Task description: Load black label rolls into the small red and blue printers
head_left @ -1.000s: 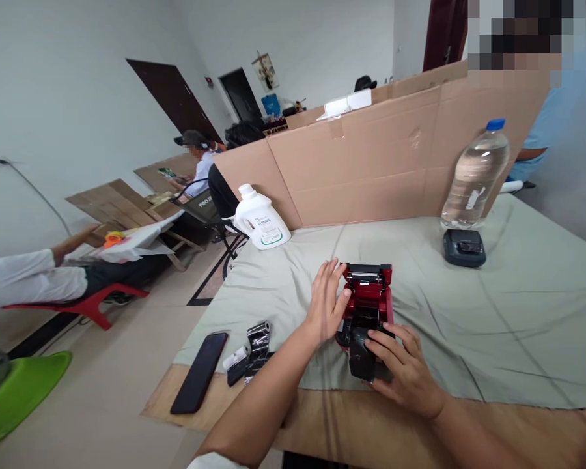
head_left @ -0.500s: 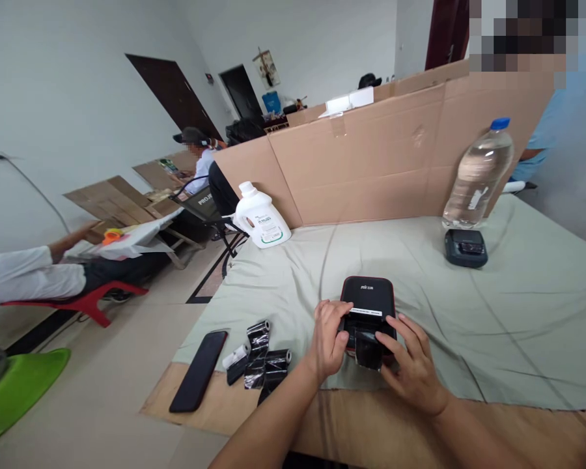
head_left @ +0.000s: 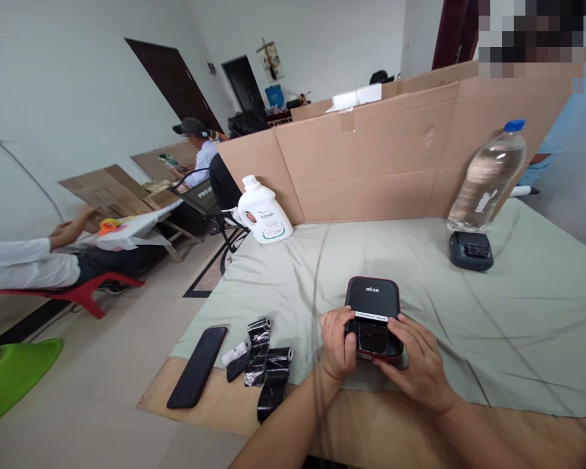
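Note:
A small black portable printer (head_left: 372,296) with a red edge lies on the cloth in front of me, a white strip across its middle. Dark glossy film (head_left: 372,335) lies flat over its near part. My left hand (head_left: 339,342) grips the printer's left side, fingers on top and thumb near the front corner. On the opposite side, my right hand (head_left: 417,358) clasps the right edge, its thumb at the front underside. To the left are rolls of black ribbon (head_left: 277,368), partly unwound, with a white-cored roll (head_left: 235,353) beside them.
A dark phone (head_left: 198,368) lies at the table's left corner. Farther back stand a white jug (head_left: 266,212), a second dark device (head_left: 471,251) and a large water bottle (head_left: 488,176). A cardboard wall (head_left: 371,163) borders the far edge. Other people sit beyond.
The black film that hung out over the printer's front now lies flat within its near part. My right hand has closed in on the printer's right side.

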Motion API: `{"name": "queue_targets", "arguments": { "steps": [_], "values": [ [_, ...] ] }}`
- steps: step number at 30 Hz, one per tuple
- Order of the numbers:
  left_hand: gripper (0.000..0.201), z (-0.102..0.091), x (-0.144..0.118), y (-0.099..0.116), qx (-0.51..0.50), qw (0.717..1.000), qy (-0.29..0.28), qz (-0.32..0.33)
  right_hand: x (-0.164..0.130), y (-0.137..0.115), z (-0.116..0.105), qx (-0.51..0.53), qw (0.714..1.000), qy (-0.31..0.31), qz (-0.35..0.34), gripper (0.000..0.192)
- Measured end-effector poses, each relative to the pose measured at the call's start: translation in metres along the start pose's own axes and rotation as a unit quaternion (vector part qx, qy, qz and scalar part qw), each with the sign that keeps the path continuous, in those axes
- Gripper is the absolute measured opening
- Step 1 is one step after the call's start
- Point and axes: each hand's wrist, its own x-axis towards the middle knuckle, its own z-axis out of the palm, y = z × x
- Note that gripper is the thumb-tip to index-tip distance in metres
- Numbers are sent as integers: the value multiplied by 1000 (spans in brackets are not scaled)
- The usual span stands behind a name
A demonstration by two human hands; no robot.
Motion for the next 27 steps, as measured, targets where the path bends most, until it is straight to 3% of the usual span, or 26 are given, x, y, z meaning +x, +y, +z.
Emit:
{"name": "queue_targets", "arguments": {
  "steps": [4,7,10,14,22,24,27],
  "values": [
    [31,0,-3,0,-32,999,-4,-16,-1,1,1,34,999,10,-3,60],
    [34,4,-10,-3,-88,994,26,-55,-6,7,3,94,995,13,12,56],
    [45,9,-19,-10,-130,980,62,-138,-13,15,10,148,982,28,116,47],
    [60,11,-21,-15,-223,950,-24,-216,-22,25,22,146,959,-21,241,37],
    [75,-3,-12,-3,-311,900,-124,-278,-38,28,31,150,961,-27,232,44],
    [78,-7,-8,-4,-343,880,-113,-308,-38,27,31,159,963,-33,217,46],
    [69,-13,10,-18,-416,817,-25,-398,-36,25,30,156,966,-84,186,51]
  ]
}}
